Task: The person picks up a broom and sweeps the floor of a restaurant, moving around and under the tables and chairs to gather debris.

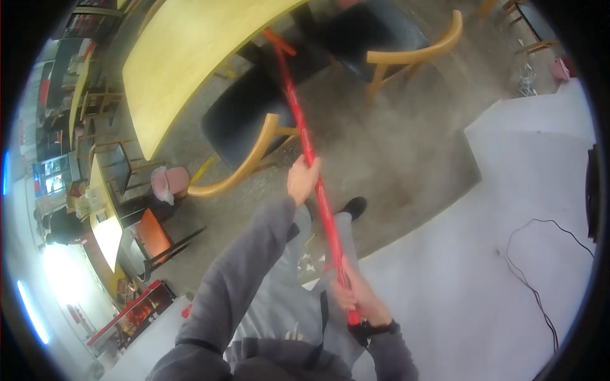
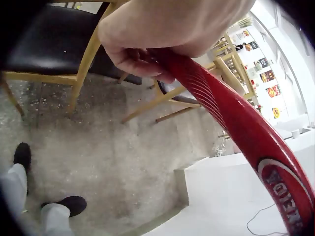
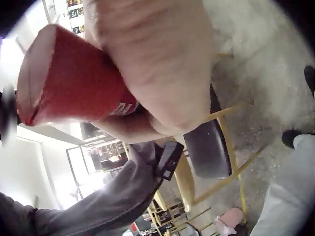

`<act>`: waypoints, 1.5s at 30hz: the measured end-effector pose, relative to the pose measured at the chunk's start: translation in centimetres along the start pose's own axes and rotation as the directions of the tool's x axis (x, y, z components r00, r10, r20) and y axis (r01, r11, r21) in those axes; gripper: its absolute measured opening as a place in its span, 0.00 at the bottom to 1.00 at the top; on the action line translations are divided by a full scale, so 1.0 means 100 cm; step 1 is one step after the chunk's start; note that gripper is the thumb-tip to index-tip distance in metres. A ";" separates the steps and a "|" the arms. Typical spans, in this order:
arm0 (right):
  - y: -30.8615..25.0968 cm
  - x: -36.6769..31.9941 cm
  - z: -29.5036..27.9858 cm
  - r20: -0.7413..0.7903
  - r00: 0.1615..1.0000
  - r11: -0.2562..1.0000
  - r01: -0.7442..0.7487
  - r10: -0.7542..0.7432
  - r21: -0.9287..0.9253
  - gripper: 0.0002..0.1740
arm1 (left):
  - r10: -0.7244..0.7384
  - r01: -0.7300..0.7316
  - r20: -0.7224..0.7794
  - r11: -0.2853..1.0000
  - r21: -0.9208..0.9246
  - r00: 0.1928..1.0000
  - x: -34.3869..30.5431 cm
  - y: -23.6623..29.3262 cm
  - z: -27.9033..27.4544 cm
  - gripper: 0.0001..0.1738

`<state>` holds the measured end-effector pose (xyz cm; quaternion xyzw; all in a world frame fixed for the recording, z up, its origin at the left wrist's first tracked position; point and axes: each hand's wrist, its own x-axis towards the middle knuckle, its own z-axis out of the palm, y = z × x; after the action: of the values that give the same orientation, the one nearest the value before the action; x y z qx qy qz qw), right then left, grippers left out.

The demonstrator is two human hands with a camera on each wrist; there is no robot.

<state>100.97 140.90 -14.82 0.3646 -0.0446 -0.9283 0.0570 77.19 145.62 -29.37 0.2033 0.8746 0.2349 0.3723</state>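
Both hands grip a long red pole [image 1: 326, 216] that runs from near the body to an orange crosspiece [image 1: 279, 42] by the table's edge. My left hand [image 1: 303, 181] curls round the middle of the shaft, and in the left wrist view pale stripes and lettering mark the pole [image 2: 236, 115] beyond it. My right hand [image 1: 361, 293] wraps the near end. In the right wrist view the pole's blunt end [image 3: 69, 76] sticks out past that hand [image 3: 157, 64]. What lies under the table at the far end is dark and blurred.
A yellow table [image 1: 197, 51] stands ahead, with black-seated wooden chairs [image 1: 244, 117] along its side, one close beside the pole. A pink bin [image 1: 170, 183] stands left on the grey floor [image 1: 406, 165]. To the right is a raised white surface [image 1: 457, 273] with a black cable [image 1: 524, 279].
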 end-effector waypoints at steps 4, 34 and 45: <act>0.035 -0.057 0.008 -0.064 0.987 0.989 -0.144 0.145 0.021 0.31 | -0.045 0.050 0.069 0.996 -0.077 0.997 -0.074 0.010 -0.010 0.19; 0.019 -0.091 0.026 -0.238 0.955 0.961 -0.222 0.180 -0.165 0.31 | -0.040 0.083 0.213 0.978 -0.193 0.976 -0.095 0.017 -0.001 0.25; 0.082 -0.110 0.009 -0.111 0.960 0.944 -0.227 0.259 0.239 0.29 | 0.024 -0.019 0.263 1.000 -0.021 0.965 -0.143 -0.010 0.009 0.22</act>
<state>108.97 134.31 -5.71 0.4249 -0.1892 -0.8752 0.1329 86.82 137.43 -22.56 0.2387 0.8130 0.2178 0.4844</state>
